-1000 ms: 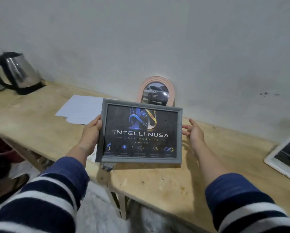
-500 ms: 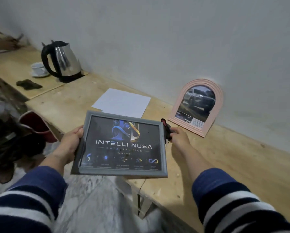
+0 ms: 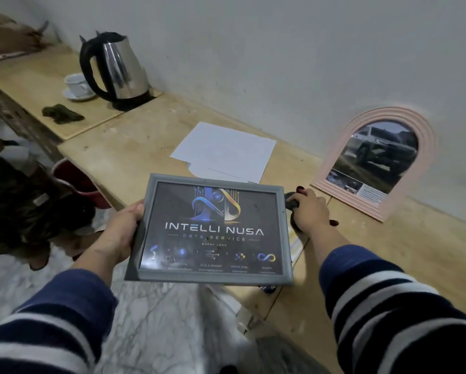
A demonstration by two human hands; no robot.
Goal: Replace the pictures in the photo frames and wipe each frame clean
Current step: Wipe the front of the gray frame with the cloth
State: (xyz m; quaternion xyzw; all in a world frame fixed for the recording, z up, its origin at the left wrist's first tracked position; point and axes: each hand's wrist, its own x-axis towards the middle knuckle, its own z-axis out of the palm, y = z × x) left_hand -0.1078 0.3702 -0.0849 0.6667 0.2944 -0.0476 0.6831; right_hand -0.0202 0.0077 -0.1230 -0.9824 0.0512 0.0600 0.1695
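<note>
At 10 o'clock a steel kettle [image 3: 118, 67] with a black handle stands beside a white cup [image 3: 76, 83]; a crumpled dark rag [image 3: 62, 113] lies just in front.

The left hand [image 3: 120, 233] grips the left edge of the grey frame [image 3: 213, 230], thumb on the moulding, holding it tilted over the edge of the wooden surface [image 3: 134, 155] at centre. The frame is rectangular and matt; its glossy glazing shows specks over a dark printed logo picture.

White paper sheets [image 3: 226, 152] lie flat at 12 o'clock.

The right hand [image 3: 311, 209] closes on a dark cloth [image 3: 292, 205] resting on the surface beside the frame's right edge.

Judgement: wiping comes next. Support the frame firmly and stroke lightly edge to edge, then clear the moulding's grooves.

At 2 o'clock a pink arched frame [image 3: 383, 157], ribbed, leans against the wall holding a vehicle photograph.
</note>
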